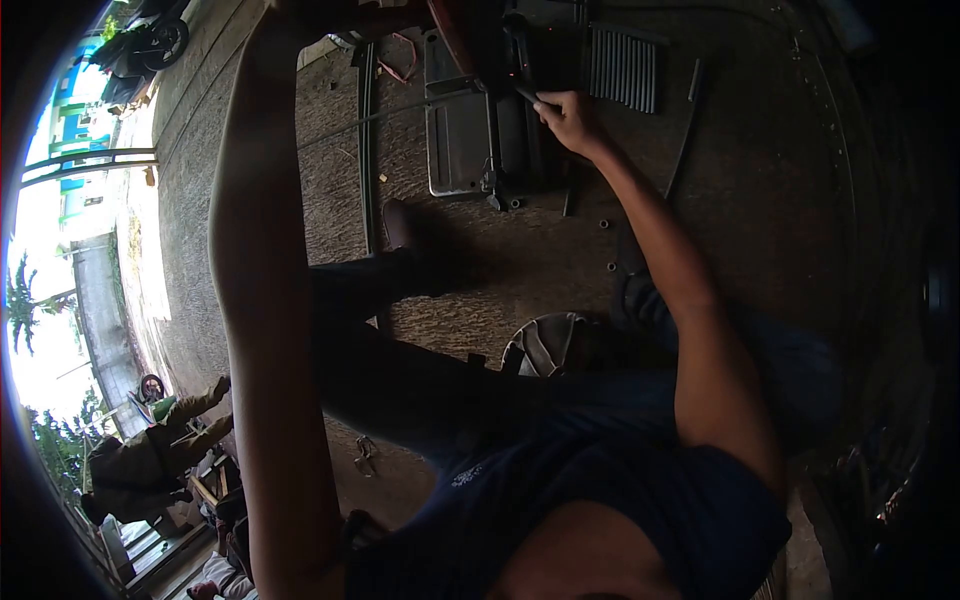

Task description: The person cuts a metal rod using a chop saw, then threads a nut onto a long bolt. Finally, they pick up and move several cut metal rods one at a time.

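My right hand (570,122) is closed around the end of a dark bar-shaped handle (524,92). This handle runs up into a dark machine (515,60) with a red arm (450,38), above a grey metal base plate (455,150). A thin rod (390,118) crosses over the plate from the left. My left arm (265,200) stretches up to the top edge, towards the red arm. Shadow and the frame edge hide my left hand's fingers, so what it holds cannot be made out.
Right of the machine lie a row of grey tubes (624,68) and a long thin bar (684,130). Small metal rings (604,225) are on the floor. A long rail (367,160) lies left of the base. A round slatted metal piece (548,342) is near my legs. Another person (140,465) bends at lower left.
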A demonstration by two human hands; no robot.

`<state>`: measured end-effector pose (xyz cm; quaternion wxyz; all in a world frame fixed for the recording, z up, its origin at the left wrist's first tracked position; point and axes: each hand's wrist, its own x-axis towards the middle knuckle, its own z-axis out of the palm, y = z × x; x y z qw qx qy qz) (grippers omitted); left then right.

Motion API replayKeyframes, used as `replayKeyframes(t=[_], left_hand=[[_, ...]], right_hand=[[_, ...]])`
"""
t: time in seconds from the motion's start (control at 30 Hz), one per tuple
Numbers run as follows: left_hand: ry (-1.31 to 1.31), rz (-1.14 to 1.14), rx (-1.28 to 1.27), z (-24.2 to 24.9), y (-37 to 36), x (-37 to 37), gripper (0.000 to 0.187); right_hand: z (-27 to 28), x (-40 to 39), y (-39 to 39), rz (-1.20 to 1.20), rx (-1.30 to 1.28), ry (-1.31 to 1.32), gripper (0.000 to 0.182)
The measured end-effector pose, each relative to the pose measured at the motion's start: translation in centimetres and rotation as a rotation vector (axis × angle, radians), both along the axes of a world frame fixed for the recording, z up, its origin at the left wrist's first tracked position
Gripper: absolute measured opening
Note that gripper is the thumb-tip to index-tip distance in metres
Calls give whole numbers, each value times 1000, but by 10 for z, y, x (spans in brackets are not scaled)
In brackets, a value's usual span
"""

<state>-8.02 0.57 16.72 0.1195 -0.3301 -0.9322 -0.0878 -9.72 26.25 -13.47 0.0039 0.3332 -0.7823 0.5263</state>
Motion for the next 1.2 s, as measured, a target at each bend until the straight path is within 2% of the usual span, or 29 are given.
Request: replayKeyframes(t=[0.1,0.17,0.23,0.37,0.43,0.47,0.67,0.73,0.77,0.83,0.93,1.07,1.2], left_hand=[[44,-1,-24,1,4,3,64],[90,190,-116,2,7,9,66],[73,235,-127,4,11,10,67],[118,244,-199,1,6,6,71],[119,189,-166,-3,0,3,71],[124,133,-133,-6,-4,1,72],[84,122,-98,-11,-9,6,72],[73,115,-83,-12,-9,6,72],[67,112,-75,-12,-10,6,72],[54,108,-57,-14,-10,6,72],[35,101,-30,-17,-12,7,72],[9,91,-1,-19,-15,8,72],[-13,75,33,-21,-16,9,72]], right_hand=[[11,-9,14,347,-236,-818,19],[11,-9,17,363,-283,-875,18],[11,-11,19,382,-332,-928,18],[1,-11,21,332,-269,-888,15],[-3,-8,19,255,-147,-737,12],[-6,-8,19,256,-148,-740,12],[-24,-14,12,234,-216,-680,16],[-36,-20,9,81,-4,-330,20],[-37,-18,7,82,-3,-330,20],[-39,-14,1,-134,-51,90,22],[-24,-8,-2,-177,65,95,25],[-15,-1,-8,-200,60,87,23],[-5,4,-8,-208,40,212,17]])
